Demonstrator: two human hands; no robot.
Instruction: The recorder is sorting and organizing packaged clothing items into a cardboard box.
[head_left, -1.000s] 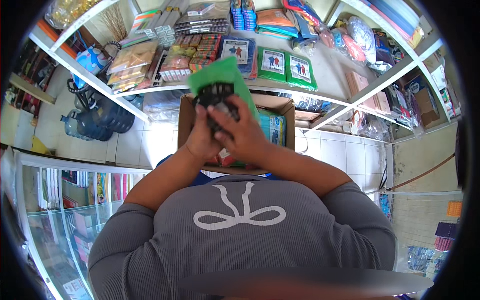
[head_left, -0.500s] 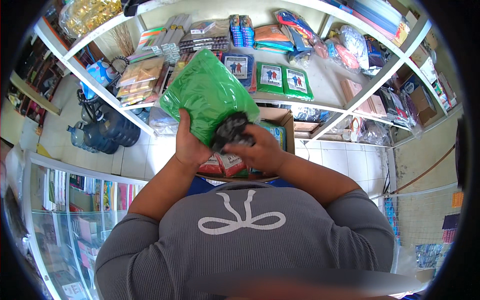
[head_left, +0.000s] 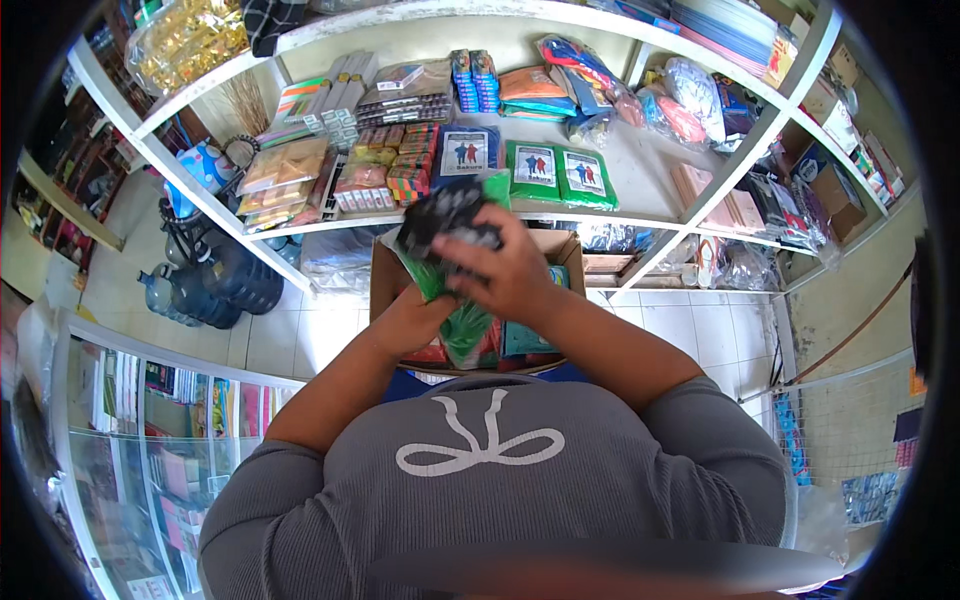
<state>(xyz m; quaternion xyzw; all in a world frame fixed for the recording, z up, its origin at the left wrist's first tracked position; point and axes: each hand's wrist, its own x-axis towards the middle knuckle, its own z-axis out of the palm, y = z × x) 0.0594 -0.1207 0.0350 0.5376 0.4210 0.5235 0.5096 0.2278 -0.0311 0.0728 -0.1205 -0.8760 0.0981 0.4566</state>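
My left hand [head_left: 412, 322] is closed on the lower part of a green plastic-wrapped package [head_left: 465, 335], tilted nearly edge-on in front of me. In my right hand [head_left: 512, 268] is a crumpled black cloth with a pale pattern [head_left: 440, 215], pressed against the package. The cloth and fingers hide most of the package's face. Beneath both hands stands an open cardboard box [head_left: 385, 280] holding red and teal packets, partly covered by my arms.
Ahead is a white shelf [head_left: 640, 190] with two green packages [head_left: 560, 175], a blue package [head_left: 467, 152], stacked small boxes [head_left: 410, 165] and envelopes [head_left: 285, 165]. Large water bottles [head_left: 235, 265] stand on the floor at left. A glass display case [head_left: 200, 450] is at near left.
The green package has turned from broad face showing to nearly edge-on and come lower. My right hand has moved the cloth up over it. More of the shelf and box shows.
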